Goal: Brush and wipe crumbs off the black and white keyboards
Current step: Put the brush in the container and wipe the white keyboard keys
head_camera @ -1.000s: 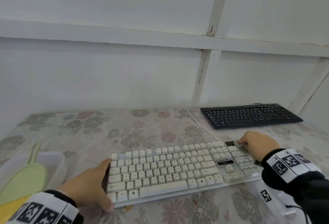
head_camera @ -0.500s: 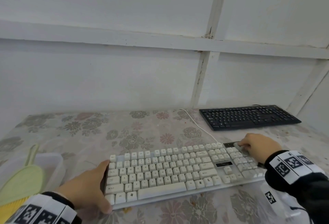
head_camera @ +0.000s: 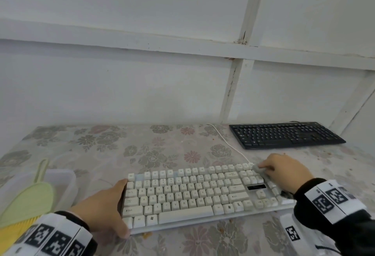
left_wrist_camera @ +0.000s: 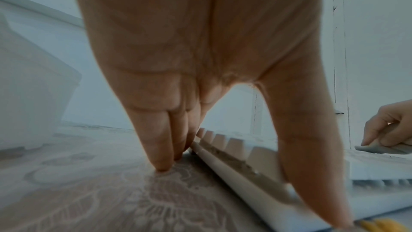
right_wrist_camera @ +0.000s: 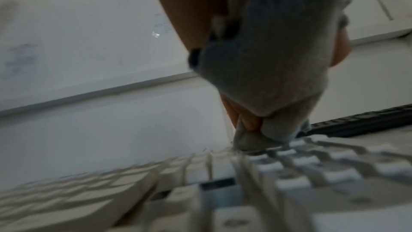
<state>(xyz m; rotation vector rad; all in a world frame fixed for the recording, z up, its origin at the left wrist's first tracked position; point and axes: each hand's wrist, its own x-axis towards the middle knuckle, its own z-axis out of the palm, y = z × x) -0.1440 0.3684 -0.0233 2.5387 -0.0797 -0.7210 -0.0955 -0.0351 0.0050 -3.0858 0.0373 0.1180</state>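
White keyboard (head_camera: 194, 194) flat on desk (head_camera: 142, 150), light, rigid, prone to sliding. Braced at near-left end by left grip (head_camera: 105, 213), thumb on front edge, fingers straight. Right grip (head_camera: 284, 171) clutching grey cloth (right_wrist_camera: 267, 59), pressing top-right keys. Best steadied at frame ends.

Left of the left hand (head_camera: 101, 213), a translucent tub (head_camera: 60, 182) holding a green brush (head_camera: 30, 198) blocks the way. Ahead of both hands, bare floral tablecloth (head_camera: 113, 150) runs to the wall. Beyond the right hand (head_camera: 284, 172), the black keyboard (head_camera: 284, 134) and a white cable (head_camera: 227, 144) lie in the path.
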